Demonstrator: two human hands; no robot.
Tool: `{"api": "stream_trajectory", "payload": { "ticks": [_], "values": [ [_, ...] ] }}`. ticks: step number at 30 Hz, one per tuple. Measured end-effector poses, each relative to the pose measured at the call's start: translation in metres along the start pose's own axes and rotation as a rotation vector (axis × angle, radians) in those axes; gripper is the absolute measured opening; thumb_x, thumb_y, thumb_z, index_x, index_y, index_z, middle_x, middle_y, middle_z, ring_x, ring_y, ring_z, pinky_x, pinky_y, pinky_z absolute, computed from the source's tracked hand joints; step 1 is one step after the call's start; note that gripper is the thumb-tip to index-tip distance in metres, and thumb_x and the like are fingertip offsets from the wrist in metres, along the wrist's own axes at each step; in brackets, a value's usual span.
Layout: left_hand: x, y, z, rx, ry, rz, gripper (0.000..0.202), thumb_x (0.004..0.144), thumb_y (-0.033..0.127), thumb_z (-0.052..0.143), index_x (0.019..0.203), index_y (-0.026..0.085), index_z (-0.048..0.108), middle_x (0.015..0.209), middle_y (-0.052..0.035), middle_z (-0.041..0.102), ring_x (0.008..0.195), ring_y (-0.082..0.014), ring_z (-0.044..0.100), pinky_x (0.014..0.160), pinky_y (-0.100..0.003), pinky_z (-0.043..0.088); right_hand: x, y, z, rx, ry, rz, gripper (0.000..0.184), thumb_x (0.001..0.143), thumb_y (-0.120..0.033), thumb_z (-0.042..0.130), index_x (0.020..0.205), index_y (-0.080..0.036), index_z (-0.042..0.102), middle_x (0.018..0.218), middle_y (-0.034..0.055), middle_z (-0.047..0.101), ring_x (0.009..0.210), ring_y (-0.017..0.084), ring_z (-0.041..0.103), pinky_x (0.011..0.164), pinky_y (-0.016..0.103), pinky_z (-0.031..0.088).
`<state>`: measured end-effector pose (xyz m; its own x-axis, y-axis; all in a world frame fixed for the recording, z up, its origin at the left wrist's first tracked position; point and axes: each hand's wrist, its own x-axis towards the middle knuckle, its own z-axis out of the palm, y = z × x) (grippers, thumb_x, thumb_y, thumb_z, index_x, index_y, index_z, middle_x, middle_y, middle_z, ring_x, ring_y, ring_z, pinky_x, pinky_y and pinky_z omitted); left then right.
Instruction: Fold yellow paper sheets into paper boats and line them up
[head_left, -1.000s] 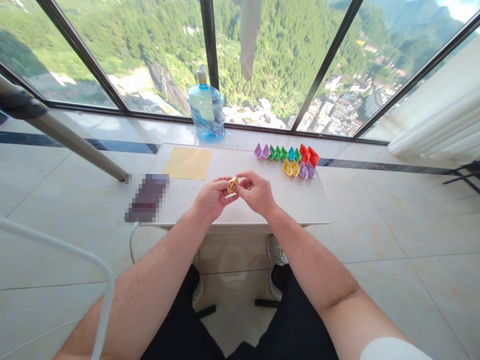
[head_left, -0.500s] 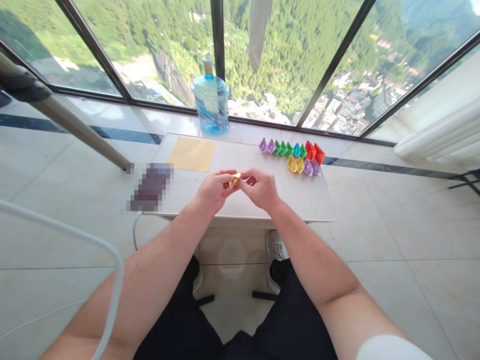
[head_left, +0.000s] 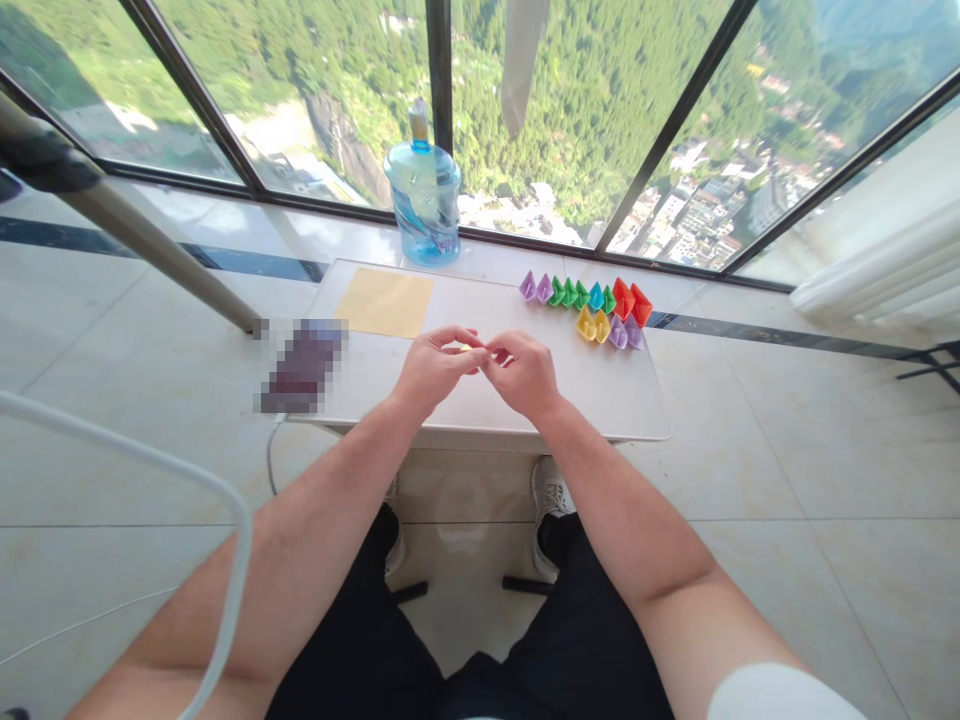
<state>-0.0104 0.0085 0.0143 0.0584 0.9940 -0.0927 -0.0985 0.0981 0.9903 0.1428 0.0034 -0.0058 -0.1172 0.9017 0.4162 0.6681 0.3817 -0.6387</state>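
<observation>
Over the front half of the white table (head_left: 600,400), my left hand (head_left: 435,370) and my right hand (head_left: 523,372) meet at the fingertips. Pinched between them is a small piece of folded yellow paper (head_left: 466,348), mostly covered by my fingers, so its shape cannot be made out. Both hands are closed on it. Beyond my left hand a flat sheet of yellow paper (head_left: 386,302) lies on the table. To the right stand folded paper boats in two rows: purple (head_left: 535,288), green (head_left: 569,293), blue (head_left: 596,296) and red (head_left: 631,302) behind, yellow (head_left: 592,325) and purple (head_left: 625,332) in front.
A blue water jug (head_left: 424,205) stands behind the table by the window. A blurred-out dark object (head_left: 304,368) lies at the table's left edge, with a cable below it. A white bent tube (head_left: 217,490) crosses the lower left, and a pole (head_left: 180,262) slants in above.
The fingers of my left hand have shifted over the folded yellow paper, which showed plainly before and is now mostly hidden. The boats and the flat sheet have stayed put.
</observation>
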Motion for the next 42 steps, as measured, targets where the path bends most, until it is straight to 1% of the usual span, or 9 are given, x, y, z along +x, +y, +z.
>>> {"api": "stream_trajectory", "payload": {
  "ticks": [3, 8, 10, 14, 21, 30, 33, 37, 42],
  "values": [
    [-0.002, -0.001, 0.001, 0.136, 0.017, 0.068, 0.021, 0.064, 0.031, 0.078, 0.073, 0.015, 0.069, 0.118, -0.0072, 0.071, 0.066, -0.0106, 0.066, 0.059, -0.023, 0.052, -0.001, -0.002, 0.002, 0.016, 0.009, -0.012, 0.006, 0.086, -0.023, 0.063, 0.089, -0.022, 0.068, 0.084, 0.0002, 0.067, 0.074, 0.014, 0.062, 0.075, 0.025, 0.05],
    [-0.003, -0.004, -0.001, 0.312, 0.012, 0.141, 0.012, 0.074, 0.029, 0.068, 0.077, 0.017, 0.067, 0.087, -0.004, 0.076, 0.056, -0.0109, 0.062, 0.047, -0.02, 0.044, -0.001, -0.005, 0.006, 0.099, 0.065, 0.004, 0.006, 0.083, -0.02, 0.062, 0.085, -0.022, 0.067, 0.081, -0.001, 0.066, 0.071, 0.013, 0.061, 0.073, 0.026, 0.05],
    [-0.003, -0.005, -0.001, 0.295, 0.009, 0.146, 0.013, 0.076, 0.03, 0.068, 0.08, 0.017, 0.067, 0.083, -0.0039, 0.075, 0.058, -0.0123, 0.064, 0.049, -0.021, 0.047, -0.001, -0.005, 0.007, 0.121, 0.092, 0.016, 0.007, 0.082, -0.019, 0.061, 0.083, -0.023, 0.067, 0.079, -0.0012, 0.066, 0.071, 0.013, 0.061, 0.073, 0.026, 0.05],
    [-0.002, -0.002, -0.001, 0.198, -0.011, 0.159, 0.016, 0.076, 0.031, 0.068, 0.081, 0.016, 0.065, 0.09, -0.0051, 0.075, 0.067, -0.015, 0.069, 0.055, -0.025, 0.057, 0.0, -0.004, 0.006, 0.128, 0.116, 0.028, 0.013, 0.082, -0.017, 0.059, 0.083, -0.024, 0.07, 0.08, -0.0014, 0.067, 0.072, 0.014, 0.061, 0.073, 0.027, 0.049],
    [0.0, 0.003, -0.002, 0.111, 0.017, 0.14, 0.013, 0.073, 0.026, 0.063, 0.081, 0.016, 0.065, 0.096, -0.0053, 0.074, 0.073, -0.0159, 0.068, 0.054, -0.027, 0.06, 0.001, -0.003, 0.003, 0.128, 0.129, 0.031, 0.023, 0.085, -0.015, 0.052, 0.086, -0.024, 0.073, 0.082, -0.0014, 0.067, 0.076, 0.014, 0.06, 0.078, 0.026, 0.049],
    [0.003, 0.0, -0.004, 0.067, 0.02, 0.109, 0.012, 0.071, 0.026, 0.064, 0.079, 0.017, 0.067, 0.097, -0.0058, 0.074, 0.076, -0.0157, 0.067, 0.064, -0.027, 0.058, 0.002, -0.007, 0.003, 0.172, 0.045, 0.184, 0.014, 0.085, -0.019, 0.051, 0.084, -0.023, 0.065, 0.089, -0.0009, 0.07, 0.076, 0.014, 0.066, 0.075, 0.025, 0.053],
    [0.003, -0.001, -0.006, 0.102, 0.004, 0.131, 0.012, 0.073, 0.027, 0.065, 0.08, 0.017, 0.066, 0.099, -0.0063, 0.074, 0.077, -0.0162, 0.068, 0.066, -0.028, 0.057, 0.004, -0.009, 0.001, 0.257, 0.001, 0.283, 0.01, 0.087, -0.027, 0.054, 0.082, -0.023, 0.062, 0.078, -0.0018, 0.07, 0.072, 0.014, 0.069, 0.068, 0.024, 0.054],
    [0.002, -0.005, -0.009, 0.161, -0.087, 0.191, 0.022, 0.071, 0.03, 0.076, 0.082, 0.018, 0.061, 0.102, -0.006, 0.073, 0.074, -0.0145, 0.068, 0.067, -0.027, 0.055, 0.008, -0.01, -0.004, 0.425, -0.085, 0.427, 0.016, 0.087, -0.037, 0.059, 0.08, -0.022, 0.059, 0.063, -0.0027, 0.067, 0.063, 0.015, 0.071, 0.058, 0.023, 0.054],
    [0.004, -0.012, -0.01, 0.218, -0.124, 0.231, 0.027, 0.069, 0.025, 0.076, 0.089, 0.019, 0.059, 0.109, -0.0054, 0.071, 0.08, -0.0142, 0.07, 0.072, -0.027, 0.055, 0.012, -0.001, -0.008, 0.483, -0.147, 0.457, 0.011, 0.079, -0.028, 0.067, 0.082, -0.018, 0.062, 0.064, -0.0018, 0.067, 0.058, 0.014, 0.069, 0.053, 0.022, 0.053]
  ]
}}
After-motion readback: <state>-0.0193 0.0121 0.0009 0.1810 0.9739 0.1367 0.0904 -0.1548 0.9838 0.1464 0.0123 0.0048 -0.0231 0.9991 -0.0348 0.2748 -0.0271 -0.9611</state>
